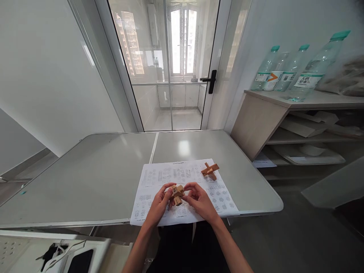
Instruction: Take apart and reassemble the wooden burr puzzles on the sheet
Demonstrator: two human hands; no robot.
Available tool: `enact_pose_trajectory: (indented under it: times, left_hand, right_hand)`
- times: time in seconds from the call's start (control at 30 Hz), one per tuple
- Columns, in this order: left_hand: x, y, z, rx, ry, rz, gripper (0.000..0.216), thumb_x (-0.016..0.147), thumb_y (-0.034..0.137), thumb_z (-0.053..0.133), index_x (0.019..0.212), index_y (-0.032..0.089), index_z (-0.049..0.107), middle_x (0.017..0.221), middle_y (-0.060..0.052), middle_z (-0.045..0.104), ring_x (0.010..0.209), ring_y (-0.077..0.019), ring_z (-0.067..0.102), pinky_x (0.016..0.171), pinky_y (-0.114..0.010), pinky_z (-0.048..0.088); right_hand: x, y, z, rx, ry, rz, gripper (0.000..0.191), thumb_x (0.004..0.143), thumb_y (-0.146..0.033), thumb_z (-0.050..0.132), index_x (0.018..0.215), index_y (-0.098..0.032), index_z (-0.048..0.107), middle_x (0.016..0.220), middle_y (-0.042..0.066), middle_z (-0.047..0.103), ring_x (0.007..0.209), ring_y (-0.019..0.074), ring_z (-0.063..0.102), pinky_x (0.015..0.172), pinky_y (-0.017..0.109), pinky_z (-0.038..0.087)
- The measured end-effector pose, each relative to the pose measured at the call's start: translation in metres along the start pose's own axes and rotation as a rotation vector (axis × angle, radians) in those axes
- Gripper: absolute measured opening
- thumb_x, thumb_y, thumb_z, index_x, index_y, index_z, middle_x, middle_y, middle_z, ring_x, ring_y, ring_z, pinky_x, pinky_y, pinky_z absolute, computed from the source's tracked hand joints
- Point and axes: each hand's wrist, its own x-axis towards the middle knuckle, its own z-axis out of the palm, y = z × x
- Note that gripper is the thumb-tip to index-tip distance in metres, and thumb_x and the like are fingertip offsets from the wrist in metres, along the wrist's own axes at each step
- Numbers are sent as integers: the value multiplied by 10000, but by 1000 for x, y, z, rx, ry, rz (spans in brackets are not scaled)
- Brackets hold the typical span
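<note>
A wooden burr puzzle (178, 192) of interlocking bars, with dark marks like a "2" on it, is held just above a printed sheet (167, 172). My left hand (161, 203) grips it from the left, fingers curled round its side. From the right, my right hand (198, 199) pinches at its edge with thumb and forefinger; some fingertips are hidden. Another wooden puzzle (209, 171), cross-shaped and darker, lies on the sheet's upper right. Rows of small diagrams cover the paper, too fine to read.
The grey folding table (113, 170) has a seam left of the paper. At right a shelf unit (264, 113) carries several plastic bottles (308, 79). A glass door (184, 102) with a black handle stands behind. A white tray (104, 250) with a phone (81, 261) sits lower left.
</note>
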Motion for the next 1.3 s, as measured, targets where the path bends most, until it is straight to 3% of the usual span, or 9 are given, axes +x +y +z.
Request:
enact_pose_trajectory:
  times: [0.33,0.57,0.73,0.9,1.03,1.3]
  left_hand:
    - [1,-3,0,62,65,29,542,982,631,521,1274,180,593,784,-18,663,683,-158,540,657,-273,424]
    - [2,-4,-1,48,46,13,572,964,649,534,1276,174,587,868,-44,700,691,-160,558,630,-265,426]
    - [2,-4,-1,18,101,20,527,966,640,539,1223,188,626,946,-53,706,785,-177,605,642,-256,440]
    - [3,-3,2,-38,190,20,556,934,663,576,1188,175,654,852,-34,666,706,-161,571,614,-257,430]
    - [3,-5,3,-75,216,23,575,922,669,597,1197,167,653,785,-5,616,629,-127,497,609,-253,418]
    - [3,-4,3,-68,200,29,549,937,645,594,1196,163,645,758,11,574,617,-112,470,603,-237,410]
  right_hand:
    - [-2,2,6,-168,56,-22,362,883,-410,758,1170,-284,575,1099,26,731,672,157,565,651,312,475]
    - [-2,1,6,-123,90,7,385,845,-393,802,1119,-279,557,1043,16,764,662,149,582,664,311,494]
    - [-3,1,3,-78,94,-7,382,832,-439,817,1068,-270,568,1074,35,765,664,145,581,695,320,520]
    - [1,6,0,-49,222,-37,430,850,-500,784,1123,-241,575,1138,86,736,651,143,570,640,309,514]
    - [2,8,2,-194,331,-51,371,902,-508,721,1127,-238,601,1155,81,717,691,162,603,637,311,518]
    - [1,13,9,-477,352,-86,289,958,-478,650,1094,-224,636,958,70,718,714,215,621,726,371,531]
